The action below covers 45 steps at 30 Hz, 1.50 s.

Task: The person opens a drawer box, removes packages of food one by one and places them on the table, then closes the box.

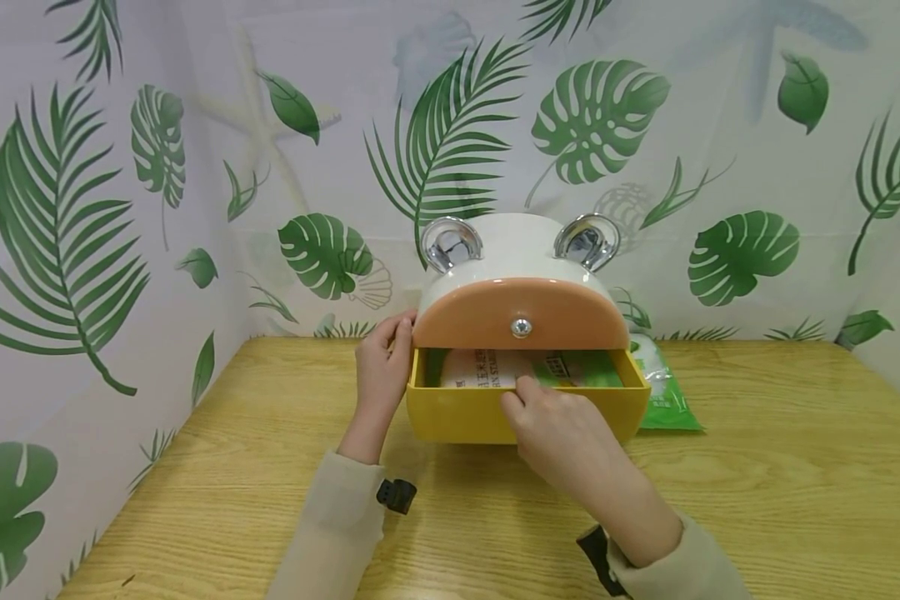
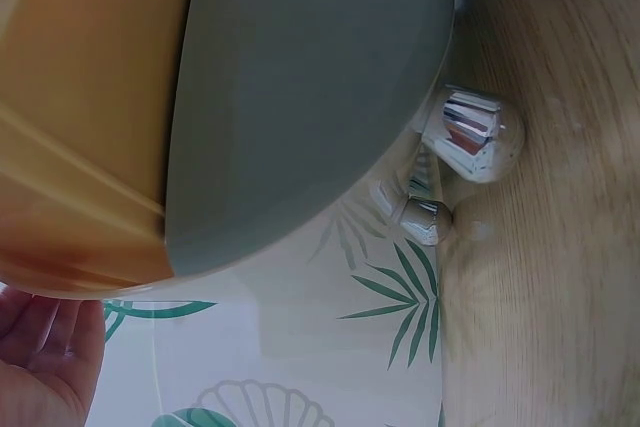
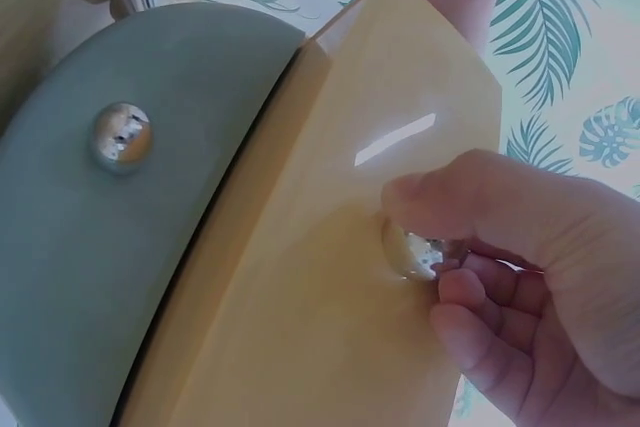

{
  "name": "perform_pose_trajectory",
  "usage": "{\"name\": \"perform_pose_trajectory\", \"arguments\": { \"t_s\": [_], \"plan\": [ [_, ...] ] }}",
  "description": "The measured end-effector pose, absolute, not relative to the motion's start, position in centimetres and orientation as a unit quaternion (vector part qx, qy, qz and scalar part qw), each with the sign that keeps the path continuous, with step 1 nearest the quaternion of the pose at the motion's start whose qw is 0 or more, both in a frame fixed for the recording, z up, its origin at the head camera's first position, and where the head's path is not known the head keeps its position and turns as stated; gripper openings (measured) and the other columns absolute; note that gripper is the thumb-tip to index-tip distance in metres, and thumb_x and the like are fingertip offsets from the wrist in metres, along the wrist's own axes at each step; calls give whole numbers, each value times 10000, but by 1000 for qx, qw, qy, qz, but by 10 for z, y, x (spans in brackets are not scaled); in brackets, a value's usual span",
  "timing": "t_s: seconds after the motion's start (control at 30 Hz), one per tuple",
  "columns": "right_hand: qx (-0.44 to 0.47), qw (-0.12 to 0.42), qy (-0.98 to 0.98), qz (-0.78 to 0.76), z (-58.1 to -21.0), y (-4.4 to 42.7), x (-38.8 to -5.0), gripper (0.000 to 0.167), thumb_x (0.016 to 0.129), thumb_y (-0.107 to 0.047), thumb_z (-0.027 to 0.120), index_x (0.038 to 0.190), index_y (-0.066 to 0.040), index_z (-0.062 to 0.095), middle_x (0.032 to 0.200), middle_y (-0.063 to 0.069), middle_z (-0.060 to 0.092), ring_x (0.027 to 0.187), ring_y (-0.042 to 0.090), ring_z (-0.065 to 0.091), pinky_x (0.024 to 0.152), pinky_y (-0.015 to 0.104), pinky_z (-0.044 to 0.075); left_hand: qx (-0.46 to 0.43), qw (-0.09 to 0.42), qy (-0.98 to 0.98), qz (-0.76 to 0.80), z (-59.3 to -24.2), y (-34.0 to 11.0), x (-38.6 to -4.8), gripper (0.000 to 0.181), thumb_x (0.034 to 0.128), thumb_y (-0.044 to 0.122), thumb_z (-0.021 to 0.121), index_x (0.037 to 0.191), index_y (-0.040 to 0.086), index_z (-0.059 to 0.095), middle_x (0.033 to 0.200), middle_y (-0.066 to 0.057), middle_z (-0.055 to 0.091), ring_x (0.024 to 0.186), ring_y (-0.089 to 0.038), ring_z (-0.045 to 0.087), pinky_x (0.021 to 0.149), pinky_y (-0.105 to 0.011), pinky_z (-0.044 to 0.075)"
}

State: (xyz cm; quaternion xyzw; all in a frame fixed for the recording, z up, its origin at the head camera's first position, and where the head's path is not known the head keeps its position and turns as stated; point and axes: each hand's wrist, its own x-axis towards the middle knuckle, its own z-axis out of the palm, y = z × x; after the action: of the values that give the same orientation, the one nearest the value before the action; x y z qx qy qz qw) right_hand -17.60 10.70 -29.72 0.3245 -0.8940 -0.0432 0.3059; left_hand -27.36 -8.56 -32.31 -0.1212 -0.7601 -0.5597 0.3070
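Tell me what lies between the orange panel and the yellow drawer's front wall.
Printed packaging lies there, inside the open drawer; the head view shows it.

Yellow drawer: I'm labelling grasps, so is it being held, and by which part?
Yes: the right hand pinches the yellow drawer by the silver knob on its front. The left hand rests against the cabinet.

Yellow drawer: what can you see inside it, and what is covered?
Printed packaging, pale and green, shows inside. The front of the yellow drawer covers its lower part, and the orange panel hides the drawer's back. How many packets is unclear.
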Motion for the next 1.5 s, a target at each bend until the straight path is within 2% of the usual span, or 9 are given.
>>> {"name": "perform_pose_trajectory", "arguments": {
  "t_s": [0.6,0.9,1.5],
  "plan": [
    [342,313,-885,-50,-297,108,-168,111,671,-9,591,707,-35,488,720,90,449,428,117,351,348,230,281,-120,315,-760,-556,-323,-85,-274,251,909,130,473,1027,-9,645,1008,-128,633,959,-228,579,817,-350,458],
    [342,309,-886,-38,-298,109,-167,199,625,7,656,703,-29,477,708,83,431,439,120,345,351,232,280,-120,312,-758,-560,-323,-85,-274,252,909,132,473,1026,-11,645,1007,-129,633,961,-229,577,823,-348,456],
    [344,321,-881,-45,-300,110,-163,169,667,-26,647,680,-49,480,693,64,429,441,109,356,344,214,273,-121,314,-760,-555,-322,-85,-274,252,910,132,473,1016,-18,645,999,-134,634,956,-232,580,823,-349,455]
  ]
}}
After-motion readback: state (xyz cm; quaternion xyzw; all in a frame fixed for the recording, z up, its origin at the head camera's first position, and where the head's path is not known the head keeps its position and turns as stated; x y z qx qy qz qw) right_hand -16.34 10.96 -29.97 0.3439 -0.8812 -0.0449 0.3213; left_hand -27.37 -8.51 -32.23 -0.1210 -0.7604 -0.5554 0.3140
